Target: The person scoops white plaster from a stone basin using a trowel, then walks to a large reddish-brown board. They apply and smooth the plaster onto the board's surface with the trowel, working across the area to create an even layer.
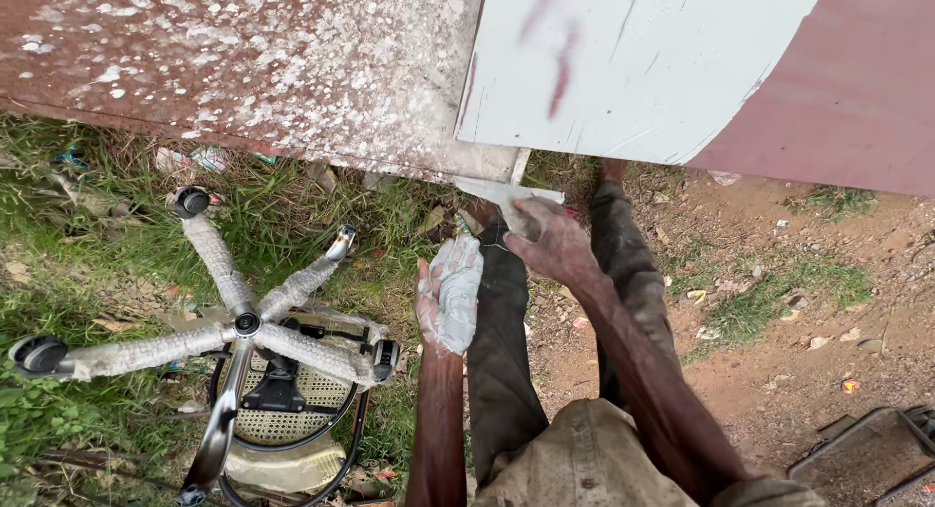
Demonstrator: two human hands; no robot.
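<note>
Evidently the putty knife (506, 197) was the tool in use: its pale, broad blade lay flat against the lower edge of the white-filled panel (633, 59), just where that panel met the rust-coloured, speckled sheet (243, 49) to its left. The right hand (550, 239) was closed around the knife's handle, fingers wrapped and pressed together, with the blade projecting to the left of the knuckles. The left hand (450, 293) was spread open, palm up and coated in grey-white filler, just below and beside the blade but not touching it; it held nothing beyond that smear. Risks, as judged from this arrangement: the blade sat at the very bottom edge of the panel, so a stroke carried too far could have run off the edge and dropped filler onto the trousers (506, 351) or the bare soil (779, 351). A steep blade angle could have gouged the white coat, which already showed red streaks. Filler on the open palm could have slid off if the hand tilted. Further out, an overturned office chair (248, 356) lay in the grass (58, 419) close to the left leg, a possible trip hazard on any step sideways.
</note>
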